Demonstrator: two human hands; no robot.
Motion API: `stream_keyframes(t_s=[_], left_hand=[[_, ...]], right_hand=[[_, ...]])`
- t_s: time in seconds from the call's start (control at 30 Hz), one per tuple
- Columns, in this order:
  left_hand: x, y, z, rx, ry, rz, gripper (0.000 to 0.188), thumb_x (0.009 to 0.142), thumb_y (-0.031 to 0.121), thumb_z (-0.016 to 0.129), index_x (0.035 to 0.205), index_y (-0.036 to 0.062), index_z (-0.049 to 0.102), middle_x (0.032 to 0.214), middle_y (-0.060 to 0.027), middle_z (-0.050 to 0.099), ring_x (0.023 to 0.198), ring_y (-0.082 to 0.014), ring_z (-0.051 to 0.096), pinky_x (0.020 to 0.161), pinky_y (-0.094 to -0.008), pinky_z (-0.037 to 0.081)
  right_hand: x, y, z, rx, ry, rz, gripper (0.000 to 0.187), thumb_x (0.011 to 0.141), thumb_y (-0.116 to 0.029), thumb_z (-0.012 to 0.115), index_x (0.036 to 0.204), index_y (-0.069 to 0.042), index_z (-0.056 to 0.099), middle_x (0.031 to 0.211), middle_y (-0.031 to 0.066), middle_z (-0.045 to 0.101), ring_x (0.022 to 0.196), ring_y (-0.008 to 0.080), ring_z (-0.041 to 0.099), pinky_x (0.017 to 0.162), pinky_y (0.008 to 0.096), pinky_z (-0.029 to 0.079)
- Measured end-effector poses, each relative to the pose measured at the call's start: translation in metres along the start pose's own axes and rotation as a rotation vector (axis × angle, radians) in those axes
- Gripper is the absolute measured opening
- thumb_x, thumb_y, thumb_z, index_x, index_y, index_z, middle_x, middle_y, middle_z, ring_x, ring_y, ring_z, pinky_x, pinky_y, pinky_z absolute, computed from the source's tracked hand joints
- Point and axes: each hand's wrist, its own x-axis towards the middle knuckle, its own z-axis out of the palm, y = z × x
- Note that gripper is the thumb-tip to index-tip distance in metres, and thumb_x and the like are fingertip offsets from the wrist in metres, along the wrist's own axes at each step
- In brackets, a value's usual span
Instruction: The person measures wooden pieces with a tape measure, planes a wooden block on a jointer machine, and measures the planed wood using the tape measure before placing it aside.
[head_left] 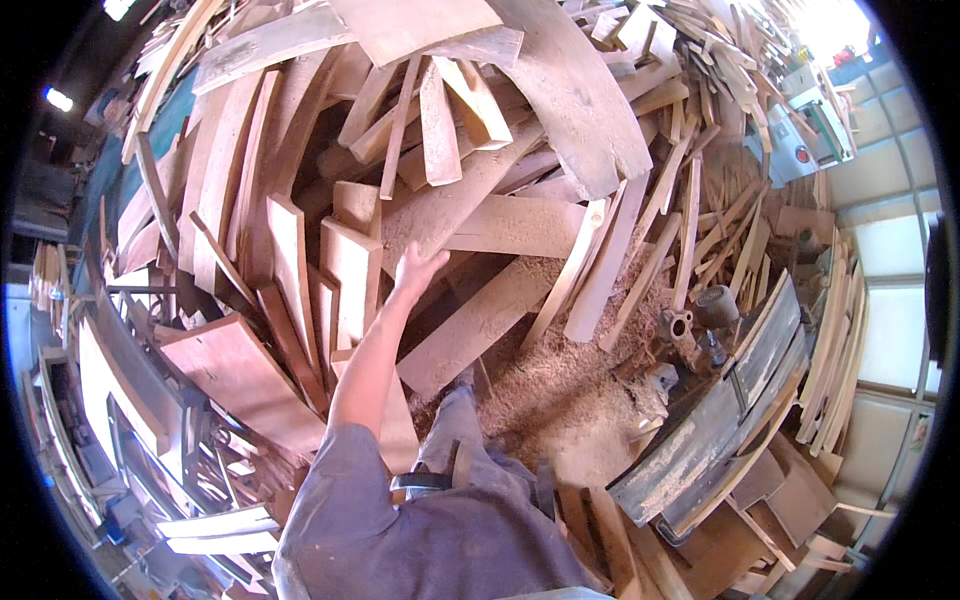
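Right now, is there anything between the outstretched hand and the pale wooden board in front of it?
Nothing visible. The left hand, fingers spread, reaches straight to the pale wooden board leaning in the pile; contact is unclear.

Bright daylight, blown-out glare upper right (windows), bent fisheye edges, slightly soft

sawdust heap (pixel 560 390) | grey machine table (pixel 720 420) | motor (pixel 715 305) | bright windows (pixel 890 330)
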Motion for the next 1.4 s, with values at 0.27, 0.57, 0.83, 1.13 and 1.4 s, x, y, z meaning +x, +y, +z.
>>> stream_keyframes(t_s=[0.27,0.57,0.83,1.13,1.4], left_hand=[[0.159,0.092,-0.008,0.274,0.278,0.074,0.108,0.067,0.068,0.081,0.137,-0.0067,0.046,0.140,-0.0289,0.052,0.131,-0.0397,0.053,0.110,-0.0461,0.043],[0.193,0.127,0.032,0.717,0.560,0.426,0.081,0.075,0.036,0.080,0.134,-0.0059,0.045,0.146,-0.0329,0.038,0.142,-0.0409,0.035,0.115,-0.0512,0.033],[0.242,0.147,0.091,0.092,0.200,0.050,0.084,0.072,0.046,0.085,0.123,-0.0124,0.053,0.124,-0.0320,0.063,0.115,-0.0389,0.064,0.103,-0.0417,0.049],[0.321,0.121,0.119,-0.617,0.116,-0.048,0.075,0.071,0.035,0.092,0.121,-0.0137,0.062,0.118,-0.0186,0.068,0.113,-0.0298,0.063,0.103,-0.0460,0.044],[0.233,0.140,0.121,-0.781,0.005,0.030,0.070,0.079,0.023,0.085,0.131,-0.0111,0.054,0.127,-0.0201,0.061,0.114,-0.0298,0.062,0.091,-0.0397,0.059]], right_hand=[[-0.024,-0.004,0.007,0.002,-0.029,0.105,0.040,0.088,-0.030,0.065,0.116,-0.002,0.071,0.101,0.0184,0.074,0.097,0.0299,0.071,0.086,0.0431,0.052],[-0.046,0.005,0.022,0.035,-0.042,0.172,0.039,0.088,-0.029,0.065,0.116,-0.001,0.071,0.101,0.0182,0.075,0.097,0.0301,0.071,0.086,0.0433,0.052],[-0.054,-0.001,0.029,0.044,-0.050,0.236,0.039,0.088,-0.028,0.064,0.116,-0.001,0.071,0.100,0.0181,0.075,0.096,0.0303,0.071,0.086,0.0435,0.052],[-0.036,-0.012,0.026,0.064,-0.040,0.299,0.038,0.089,-0.027,0.064,0.116,-0.001,0.070,0.099,0.0179,0.075,0.096,0.0304,0.071,0.086,0.0437,0.052],[-0.049,0.016,0.025,0.033,-0.012,0.238,0.038,0.089,-0.027,0.063,0.115,-0.001,0.070,0.098,0.0178,0.075,0.096,0.0306,0.071,0.086,0.0439,0.052]])
